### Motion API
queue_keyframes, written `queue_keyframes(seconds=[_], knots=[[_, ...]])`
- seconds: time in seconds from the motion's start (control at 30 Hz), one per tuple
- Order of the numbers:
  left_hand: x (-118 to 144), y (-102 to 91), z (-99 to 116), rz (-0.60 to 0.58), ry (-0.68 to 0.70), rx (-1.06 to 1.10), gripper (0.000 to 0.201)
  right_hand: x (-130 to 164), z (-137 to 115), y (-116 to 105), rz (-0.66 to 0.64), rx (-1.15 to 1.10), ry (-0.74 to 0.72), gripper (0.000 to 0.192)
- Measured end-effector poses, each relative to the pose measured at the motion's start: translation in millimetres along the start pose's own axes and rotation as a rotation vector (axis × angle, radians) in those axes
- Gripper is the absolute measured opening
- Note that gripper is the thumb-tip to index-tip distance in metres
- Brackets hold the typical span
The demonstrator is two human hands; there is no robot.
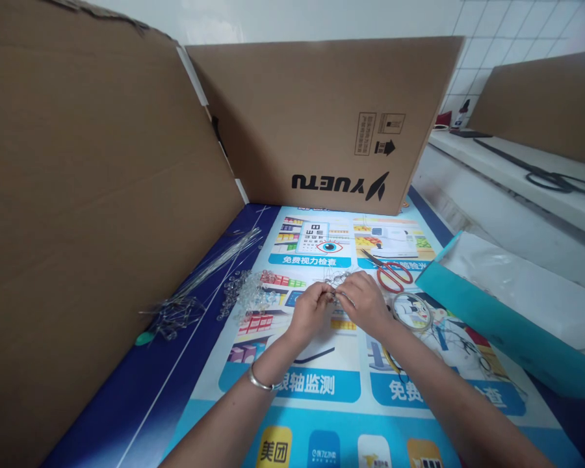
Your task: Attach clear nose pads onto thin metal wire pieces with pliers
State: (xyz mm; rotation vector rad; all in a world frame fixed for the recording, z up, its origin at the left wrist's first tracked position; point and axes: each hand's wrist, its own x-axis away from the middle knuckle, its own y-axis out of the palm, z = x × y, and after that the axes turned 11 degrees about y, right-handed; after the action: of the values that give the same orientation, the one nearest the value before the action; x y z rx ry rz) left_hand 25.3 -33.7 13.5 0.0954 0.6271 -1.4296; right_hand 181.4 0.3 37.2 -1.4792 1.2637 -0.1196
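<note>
Mid-counter [316, 403]: left hand [311, 311] and right hand [365, 302] pinched shut on small clear bead piece [335, 294], held between fingertips for fine work; loose beads [246, 294] within reach.

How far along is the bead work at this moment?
Done: a small clear beaded piece lies just beyond the fingers. In hand: left hand and right hand pinch something tiny between them, too small to identify. Left: a pile of loose clear beads and a bundle of wires.

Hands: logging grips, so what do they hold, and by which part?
Both hands, left and right, pinch a small clear beaded piece at its near end.
</note>
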Motion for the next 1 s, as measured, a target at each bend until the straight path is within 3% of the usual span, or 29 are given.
queue_keyframes(seconds=[0.43, 0.73, 0.9, 1.0], knots=[[2.4, 5.2, 8.9, 0.029, 0.221, -0.244, 0.016, 5.6, -10.0, 11.2, 0.045, -0.016, 0.125, 0.013], [2.4, 8.9, 5.3, 0.003, 0.210, -0.319, 0.016, 3.4, -8.0, 11.9, 0.005, -0.081, 0.197, 0.013], [1.9, 7.7, 7.9, -0.019, 0.233, -0.520, 0.012, 3.3, -8.5, 18.2, 0.012, -0.112, 0.245, 0.013], [0.9, 8.5, 8.2, -0.027, 0.197, -0.511, 0.012, 2.4, -9.6, 21.7, 0.027, -0.130, 0.275, 0.012]])
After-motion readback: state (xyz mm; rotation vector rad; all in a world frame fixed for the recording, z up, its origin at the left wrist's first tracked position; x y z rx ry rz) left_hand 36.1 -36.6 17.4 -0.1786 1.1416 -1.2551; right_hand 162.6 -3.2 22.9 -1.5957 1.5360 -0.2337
